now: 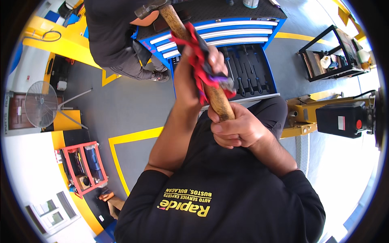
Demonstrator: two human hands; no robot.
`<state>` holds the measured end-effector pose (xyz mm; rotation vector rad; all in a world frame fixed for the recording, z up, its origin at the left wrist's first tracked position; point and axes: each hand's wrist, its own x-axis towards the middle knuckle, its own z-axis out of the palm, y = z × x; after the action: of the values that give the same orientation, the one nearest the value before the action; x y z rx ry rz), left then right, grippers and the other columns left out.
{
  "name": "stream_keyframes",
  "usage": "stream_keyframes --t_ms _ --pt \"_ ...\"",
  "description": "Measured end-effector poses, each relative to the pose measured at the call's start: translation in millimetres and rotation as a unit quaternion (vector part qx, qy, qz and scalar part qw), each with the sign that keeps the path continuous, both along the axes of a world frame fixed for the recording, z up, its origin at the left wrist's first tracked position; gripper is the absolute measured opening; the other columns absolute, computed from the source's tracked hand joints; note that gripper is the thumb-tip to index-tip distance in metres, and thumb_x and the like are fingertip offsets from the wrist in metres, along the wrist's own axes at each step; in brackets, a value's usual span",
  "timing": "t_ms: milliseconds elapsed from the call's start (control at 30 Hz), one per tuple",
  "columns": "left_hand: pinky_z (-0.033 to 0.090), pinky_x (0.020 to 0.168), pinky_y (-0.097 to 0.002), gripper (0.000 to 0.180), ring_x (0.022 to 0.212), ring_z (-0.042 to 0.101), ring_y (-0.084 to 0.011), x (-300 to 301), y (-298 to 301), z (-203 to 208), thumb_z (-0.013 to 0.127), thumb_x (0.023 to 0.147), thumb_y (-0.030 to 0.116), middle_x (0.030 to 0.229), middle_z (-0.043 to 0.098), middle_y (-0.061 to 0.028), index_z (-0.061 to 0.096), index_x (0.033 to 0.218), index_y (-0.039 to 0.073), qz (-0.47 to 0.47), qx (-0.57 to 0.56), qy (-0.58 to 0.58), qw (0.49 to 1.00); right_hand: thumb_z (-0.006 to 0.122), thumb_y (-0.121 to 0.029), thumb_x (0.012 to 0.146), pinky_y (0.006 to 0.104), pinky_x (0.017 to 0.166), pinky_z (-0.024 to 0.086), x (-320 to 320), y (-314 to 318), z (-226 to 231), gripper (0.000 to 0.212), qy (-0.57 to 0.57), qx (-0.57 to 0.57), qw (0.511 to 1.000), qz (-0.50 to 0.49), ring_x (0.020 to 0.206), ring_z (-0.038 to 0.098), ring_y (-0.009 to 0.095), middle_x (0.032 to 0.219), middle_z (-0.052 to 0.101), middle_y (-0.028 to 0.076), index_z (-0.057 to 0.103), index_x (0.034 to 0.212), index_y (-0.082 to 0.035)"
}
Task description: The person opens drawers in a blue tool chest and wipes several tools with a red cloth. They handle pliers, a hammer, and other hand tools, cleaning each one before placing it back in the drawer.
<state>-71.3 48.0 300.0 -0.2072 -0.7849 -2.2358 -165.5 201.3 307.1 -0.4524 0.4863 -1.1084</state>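
A hammer with a wooden handle (220,104) slants up and away from my body, its dark metal head (150,8) at the far end. My left hand (186,79) is closed round a crumpled red and dark cloth (196,60) that wraps the middle of the handle. Some of that hand and the cloth are smeared by motion. Around the butt end of the handle, my right hand (239,127) is clenched. Just beyond my hands, a drawer (271,83) of the blue tool chest (279,20) is pulled out, with several screwdrivers (249,83) lying in its dark insert.
A person in dark clothes (111,36) stands at the chest's left side, an arm close to the hammer head. To the right are a black metal-frame cart (310,79) and a yellow lift arm (302,129). A fan (41,103) and a red rack (84,170) are at left.
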Motion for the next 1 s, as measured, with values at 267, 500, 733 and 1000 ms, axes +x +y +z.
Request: stream_keyframes --t_ms 267,500,733,1000 --pt "0.056 0.070 -0.0307 0.028 0.079 0.067 -0.0144 7 -4 25 0.062 0.107 0.026 0.102 0.069 -0.0057 0.061 0.125 0.004 0.367 -0.177 -0.336 0.849 0.069 -0.004 0.094 0.0339 0.046 0.042 16 -33 -38 0.016 0.444 -0.216 0.834 -0.246 0.043 0.051 0.016 0.064 0.056 0.004 0.056 0.103 -0.003" --pt "0.050 0.074 -0.0356 0.036 0.079 0.057 -0.0170 2 -54 25 0.044 0.113 0.036 0.085 0.059 -0.0042 0.063 0.128 0.009 -0.049 0.020 0.099 0.994 0.067 0.005 0.093 0.0291 0.043 0.034 8 -19 -24 0.025 -0.243 -0.051 0.964 0.098 0.040 0.038 0.010 0.060 0.043 -0.001 0.050 0.107 -0.007" --pt "0.044 0.072 -0.0348 0.035 0.074 0.053 -0.0159 8 -60 30 0.041 0.112 0.039 0.086 0.059 -0.0030 0.060 0.107 0.010 0.029 -0.075 0.025 0.996 0.035 -0.066 0.108 0.0354 0.070 0.053 -28 -35 -45 0.071 -0.008 -0.029 0.994 -0.102 0.076 0.068 0.025 0.091 0.069 0.018 0.052 0.136 -0.003" --pt "0.049 0.070 -0.0351 0.040 0.070 0.054 -0.0173 -2 -34 36 0.041 0.113 0.041 0.082 0.058 -0.0066 0.060 0.117 0.005 0.170 -0.055 0.010 0.984 0.038 -0.056 0.109 0.0451 0.104 0.044 7 -34 -47 0.060 0.071 -0.064 0.857 -0.506 0.116 0.064 0.027 0.129 0.065 0.020 0.041 0.146 -0.009"
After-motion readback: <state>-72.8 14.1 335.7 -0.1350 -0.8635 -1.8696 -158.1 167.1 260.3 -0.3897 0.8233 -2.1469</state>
